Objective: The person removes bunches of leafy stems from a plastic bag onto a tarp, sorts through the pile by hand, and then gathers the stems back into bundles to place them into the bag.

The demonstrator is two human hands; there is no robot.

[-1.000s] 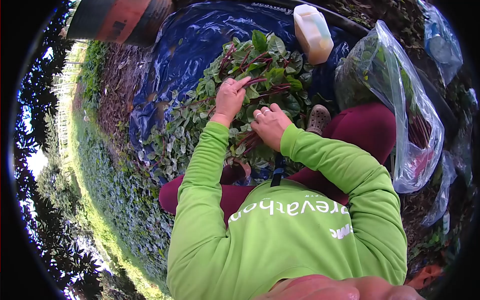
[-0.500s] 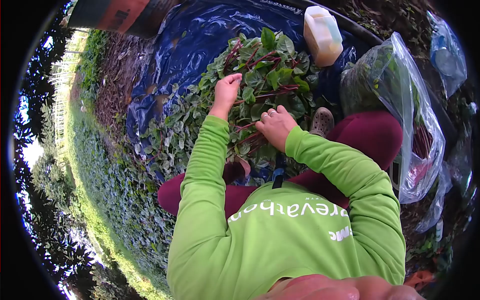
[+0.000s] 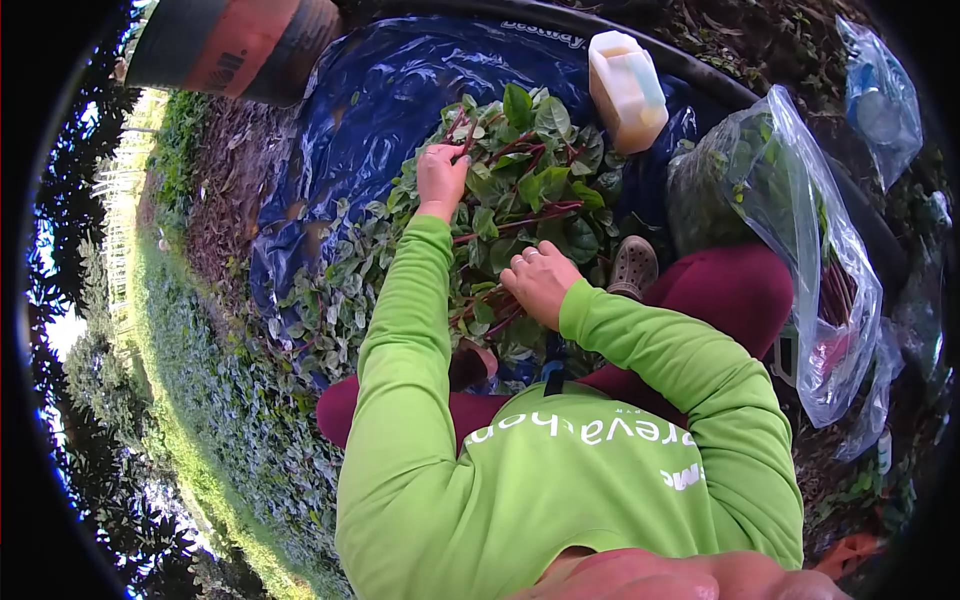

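Observation:
A heap of leafy greens [image 3: 545,185] with dark red stems lies in front of me on a blue plastic sheet [image 3: 370,95]. At the heap's left side, my left hand [image 3: 441,180] is closed, thumb and fingers pinching a red stem. Lower and to the right, my right hand [image 3: 542,284] has its fingers curled round a bunch of red stems [image 3: 490,305] at the near edge. A ring shows on that hand. Its palm and fingertips are hidden.
Beyond the heap stands a plastic jug [image 3: 628,95] with brownish contents. To the right, a clear plastic bag [image 3: 800,200] holds more greens. A dark drum [image 3: 235,50] with a reddish band is at upper left. My shoe [image 3: 633,267] is beside the heap.
My left hand has moved slightly left and farther into the heap, and now pinches a stem. My right hand stays at the bunch. The view has shifted a little.

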